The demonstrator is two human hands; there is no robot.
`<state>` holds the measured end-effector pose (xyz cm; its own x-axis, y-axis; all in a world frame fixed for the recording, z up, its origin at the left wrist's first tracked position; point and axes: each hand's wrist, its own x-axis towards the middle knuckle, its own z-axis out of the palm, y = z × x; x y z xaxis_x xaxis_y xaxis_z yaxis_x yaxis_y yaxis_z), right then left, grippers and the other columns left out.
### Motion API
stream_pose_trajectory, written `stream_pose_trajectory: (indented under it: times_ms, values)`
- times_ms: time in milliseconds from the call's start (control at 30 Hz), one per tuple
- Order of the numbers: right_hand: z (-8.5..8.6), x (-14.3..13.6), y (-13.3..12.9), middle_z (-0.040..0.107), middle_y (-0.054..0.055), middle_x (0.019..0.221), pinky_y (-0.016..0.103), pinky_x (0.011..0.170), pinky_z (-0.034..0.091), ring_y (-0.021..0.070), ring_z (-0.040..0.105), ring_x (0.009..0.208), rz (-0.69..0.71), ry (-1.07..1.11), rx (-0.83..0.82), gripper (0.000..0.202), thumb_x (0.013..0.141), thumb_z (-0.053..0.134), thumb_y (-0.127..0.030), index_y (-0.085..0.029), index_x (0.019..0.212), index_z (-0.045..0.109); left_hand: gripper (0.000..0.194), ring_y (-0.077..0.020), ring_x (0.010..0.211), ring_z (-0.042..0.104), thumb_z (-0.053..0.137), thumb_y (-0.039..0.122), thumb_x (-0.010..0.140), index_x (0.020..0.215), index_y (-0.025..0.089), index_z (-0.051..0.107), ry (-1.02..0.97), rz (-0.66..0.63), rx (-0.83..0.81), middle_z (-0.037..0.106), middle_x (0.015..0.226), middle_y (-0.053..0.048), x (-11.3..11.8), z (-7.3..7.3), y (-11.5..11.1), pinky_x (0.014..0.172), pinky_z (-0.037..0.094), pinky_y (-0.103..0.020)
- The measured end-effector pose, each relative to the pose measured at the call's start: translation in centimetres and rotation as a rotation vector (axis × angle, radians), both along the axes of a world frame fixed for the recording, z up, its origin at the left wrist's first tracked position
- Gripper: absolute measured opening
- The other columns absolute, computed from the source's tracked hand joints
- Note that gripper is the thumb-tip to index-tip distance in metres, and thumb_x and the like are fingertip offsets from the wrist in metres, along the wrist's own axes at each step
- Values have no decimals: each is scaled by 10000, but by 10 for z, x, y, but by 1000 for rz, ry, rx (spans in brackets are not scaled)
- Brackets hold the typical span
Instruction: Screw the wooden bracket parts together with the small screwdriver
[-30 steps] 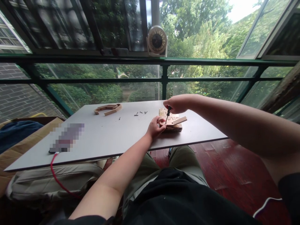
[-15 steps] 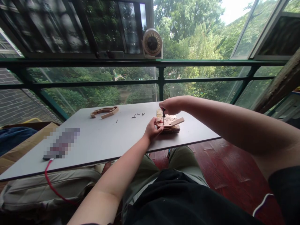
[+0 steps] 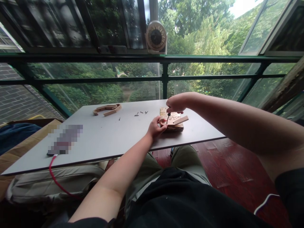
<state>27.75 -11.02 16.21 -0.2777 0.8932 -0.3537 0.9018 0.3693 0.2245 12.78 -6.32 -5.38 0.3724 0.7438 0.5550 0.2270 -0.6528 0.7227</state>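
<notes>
My left hand (image 3: 155, 127) grips the rounded left end of a light wooden piece (image 3: 174, 123), whose straight arm points up to the right. Beneath it lies a block with a patterned top (image 3: 175, 116) and dark sides. From above, my right hand (image 3: 175, 103) is closed round the dark handle of a screwdriver (image 3: 168, 118). The shaft slants slightly, its tip down at the wooden piece beside my left fingertips. Any screw under the tip is too small to tell.
On the white table (image 3: 114, 136), a curved wooden assembly (image 3: 108, 109) lies at the back left, with several small screws (image 3: 136, 114) right of it. A blurred phone (image 3: 65, 139) with a red cable (image 3: 53, 177) is at the left. A round fan (image 3: 156, 36) stands behind, above the railing.
The screwdriver leans more to the right at its top, and my right hand's fingers have shifted on the handle. The whole view has moved slightly.
</notes>
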Motion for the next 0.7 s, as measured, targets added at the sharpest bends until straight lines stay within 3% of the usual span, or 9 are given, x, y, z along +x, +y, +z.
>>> stream_pose_trajectory:
  times_ms: [200, 400, 533, 700]
  values:
    - [-9, 7, 13, 735, 114, 696, 357, 816, 469, 202, 684, 656, -105, 36, -73, 627, 1045, 306, -458, 0, 980, 731, 237, -192, 868, 659, 699, 334, 766, 951, 203, 629, -4, 5, 13, 693, 952, -33, 0, -2, 3, 866, 544, -323]
    - [-13, 16, 24, 750, 131, 714, 380, 807, 482, 247, 722, 641, -250, 106, -196, 646, 1047, 313, -510, 15, 1129, 681, 240, -208, 921, 665, 698, 311, 764, 972, 206, 637, 27, 8, 27, 707, 1015, -46, -1, -1, 4, 891, 548, -338]
    - [-15, 17, 23, 758, 136, 760, 365, 813, 471, 221, 715, 673, -189, 107, -135, 614, 1054, 316, -475, -4, 1039, 710, 243, -196, 882, 662, 699, 317, 762, 967, 203, 638, 27, 12, 26, 705, 1003, -41, -1, -1, 3, 873, 549, -333]
    - [-14, 13, 16, 765, 96, 805, 318, 740, 455, 173, 690, 683, -66, 174, -30, 403, 1023, 443, -349, -34, 1088, 684, 231, -186, 856, 658, 685, 313, 768, 962, 199, 630, 18, 18, 29, 698, 963, -33, 0, 0, 2, 857, 544, -319]
